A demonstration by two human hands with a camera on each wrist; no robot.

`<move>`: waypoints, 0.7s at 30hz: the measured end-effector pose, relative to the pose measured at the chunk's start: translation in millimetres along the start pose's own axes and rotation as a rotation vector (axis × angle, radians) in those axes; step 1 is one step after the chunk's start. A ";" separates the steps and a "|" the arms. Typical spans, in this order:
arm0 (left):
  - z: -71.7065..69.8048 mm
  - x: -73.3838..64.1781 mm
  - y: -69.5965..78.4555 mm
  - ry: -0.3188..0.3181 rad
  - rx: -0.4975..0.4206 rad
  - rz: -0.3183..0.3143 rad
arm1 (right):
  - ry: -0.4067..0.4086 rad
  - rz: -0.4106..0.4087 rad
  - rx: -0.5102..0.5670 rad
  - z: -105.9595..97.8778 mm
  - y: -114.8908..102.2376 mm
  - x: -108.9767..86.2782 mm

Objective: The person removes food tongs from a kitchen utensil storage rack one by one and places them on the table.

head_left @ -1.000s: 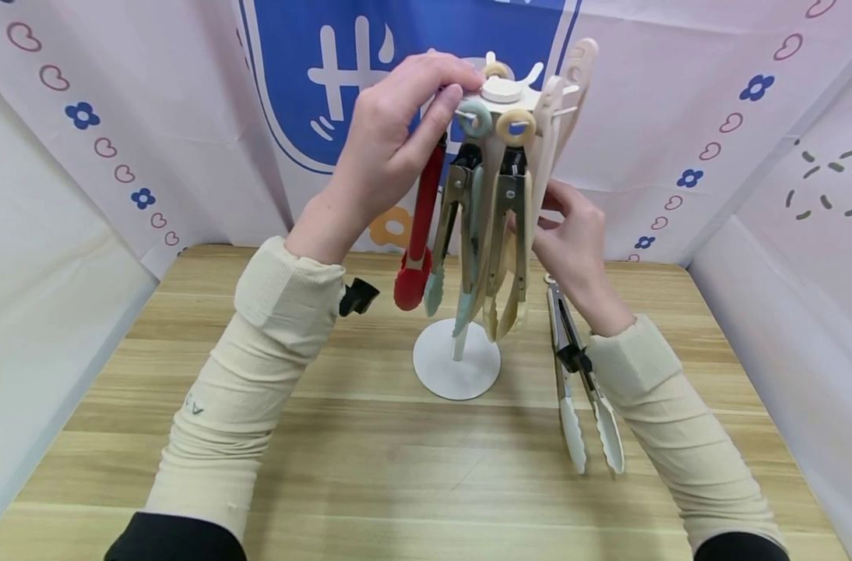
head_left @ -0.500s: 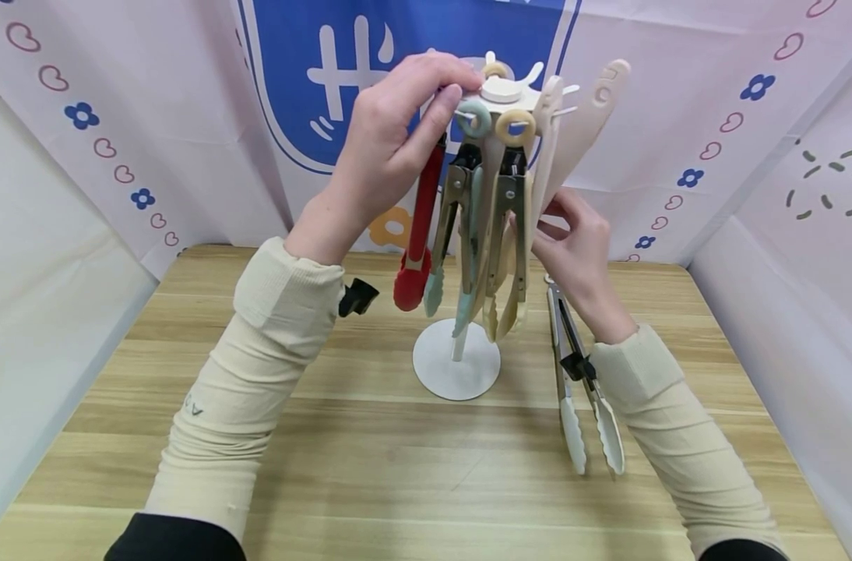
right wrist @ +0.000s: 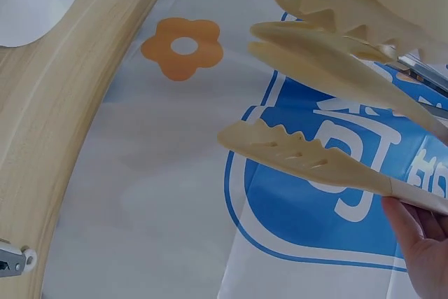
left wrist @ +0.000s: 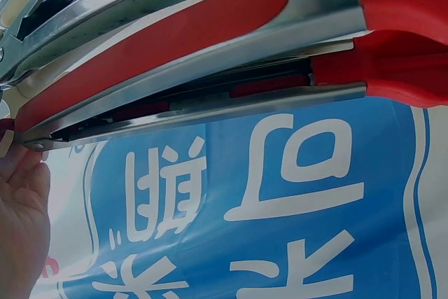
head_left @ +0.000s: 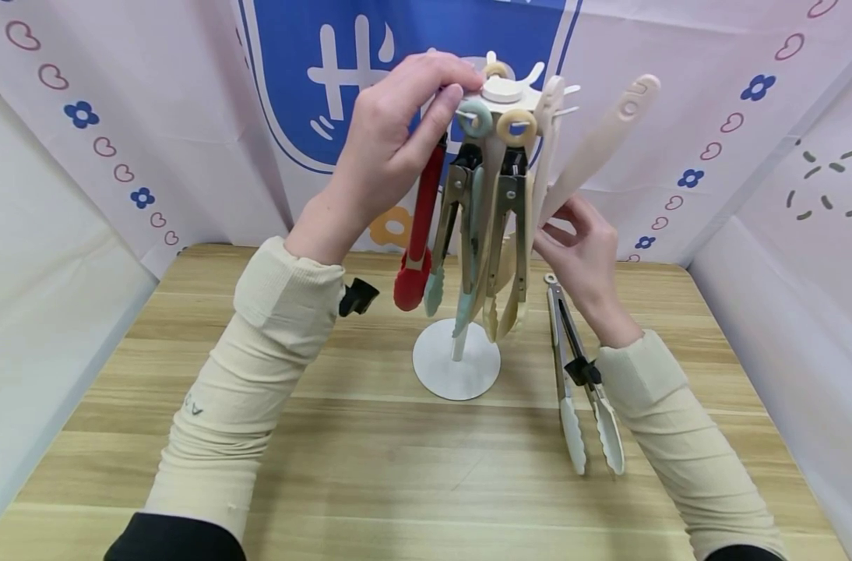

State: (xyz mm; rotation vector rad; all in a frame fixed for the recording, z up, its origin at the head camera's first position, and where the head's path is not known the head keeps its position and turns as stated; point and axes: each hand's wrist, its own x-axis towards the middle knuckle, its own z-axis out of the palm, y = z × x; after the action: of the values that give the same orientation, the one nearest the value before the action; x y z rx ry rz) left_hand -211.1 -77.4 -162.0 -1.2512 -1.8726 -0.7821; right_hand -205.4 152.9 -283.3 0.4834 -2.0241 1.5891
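Note:
My left hand (head_left: 391,128) grips the top of a white hanging rack (head_left: 501,90), thumb in front and fingers over the edge. Below it hang red tongs (head_left: 422,214), also close up in the left wrist view. At the rack's right side my right hand (head_left: 582,245) pinches a pale plastic pair of tongs by its lower part. Their flat handle (head_left: 597,148) leans out to the right, its holed end away from the hooks. In the right wrist view their serrated, slotted head (right wrist: 294,155) points left from the fingertips.
Blue tongs (head_left: 461,187), yellow tongs (head_left: 512,210) and another pale utensil (head_left: 548,117) hang on the rack. Its round white base (head_left: 457,382) stands on the wooden table (head_left: 412,483). White-tipped metal tongs (head_left: 573,366) lie at right. A printed cloth (head_left: 622,47) hangs behind.
The pale tongs' handle has swung away from the rack's hooks, tipping right and downward. My right hand has shifted slightly right. The left hand has stayed on the rack.

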 end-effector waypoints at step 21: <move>0.3 0.0 0.1 0.004 0.002 0.005 | 0.009 0.041 0.339 -19.4 15.7 -5.6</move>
State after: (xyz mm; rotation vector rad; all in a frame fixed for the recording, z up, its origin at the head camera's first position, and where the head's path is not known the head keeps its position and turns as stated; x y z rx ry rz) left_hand -211.1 -77.2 -162.1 -1.2514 -1.8657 -0.7790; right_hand -206.4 175.4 -295.4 0.5589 -1.7723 1.9666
